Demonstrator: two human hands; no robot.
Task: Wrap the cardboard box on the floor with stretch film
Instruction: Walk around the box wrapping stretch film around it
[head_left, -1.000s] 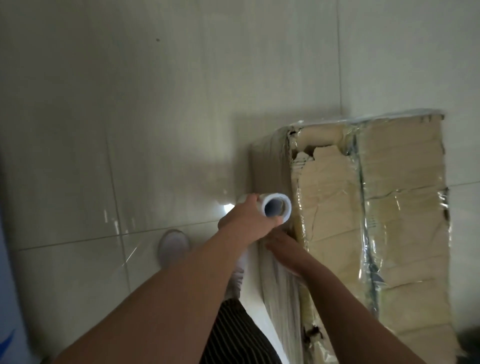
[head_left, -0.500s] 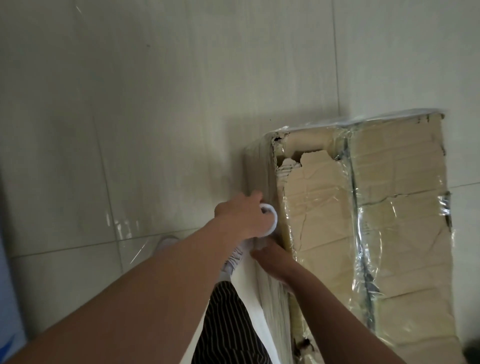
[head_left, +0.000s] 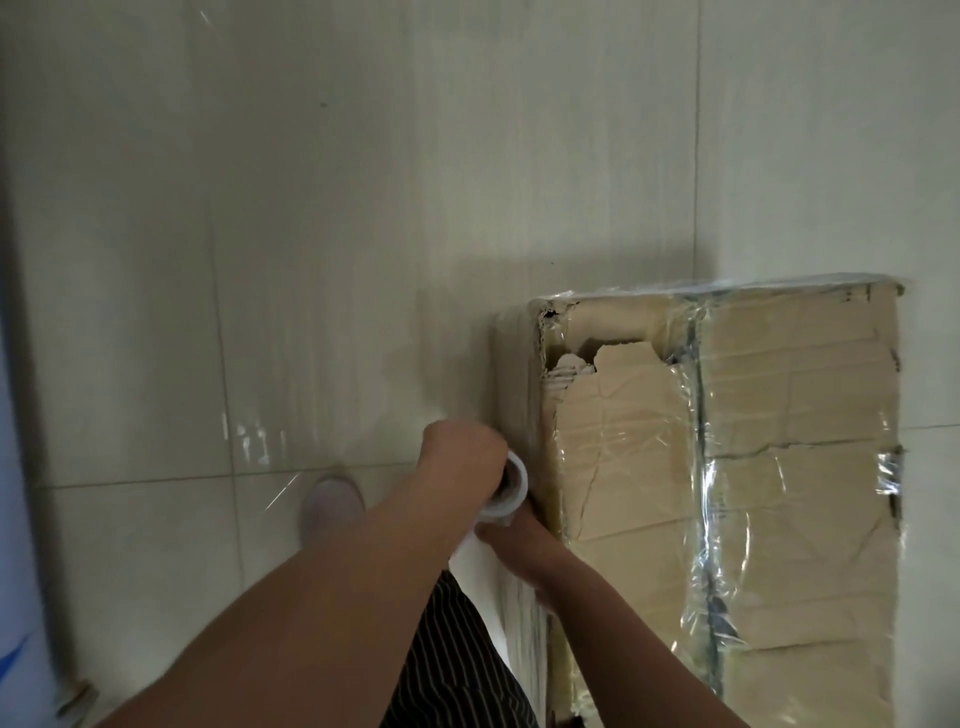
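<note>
Cardboard box (head_left: 789, 467) lies on the floor (head_left: 311, 208) at right, partly filmed; you look mid-wrap at its left side, your left hand (head_left: 462, 457) with fingers curled round the top of the stretch film roll (head_left: 483, 571), your right hand (head_left: 524, 545) lower with its grip impossible to tell, so next likely means carrying the roll taut round the far corner

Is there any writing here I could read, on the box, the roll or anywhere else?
No text can be read anywhere.
box: plain brown card under film, no print shows.
roll: white core end, no label.
blue mark on the pale thing at the left edge: only a cut-off shape, no letters to tell.
</note>
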